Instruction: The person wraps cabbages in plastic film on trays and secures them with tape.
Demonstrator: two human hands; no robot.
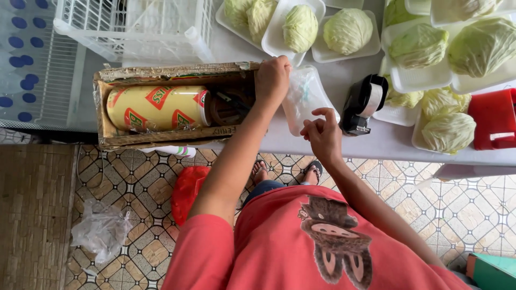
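My left hand (272, 79) grips the right end of a cardboard dispenser box (110, 137) that holds a yellow roll of cling film (156, 107). A sheet of clear film (303, 96) stretches from that end over the white table (387, 142). My right hand (322, 133) pinches the near edge of this film, fingers partly spread. The film's far edge is hard to make out.
Several cabbages on white foam trays (348, 32) fill the table's far right. A black tape dispenser (365, 102) stands beside my right hand, a red container (494, 118) further right. A white wire rack (140, 27) sits at the back left. A red bag (188, 190) lies on the tiled floor.
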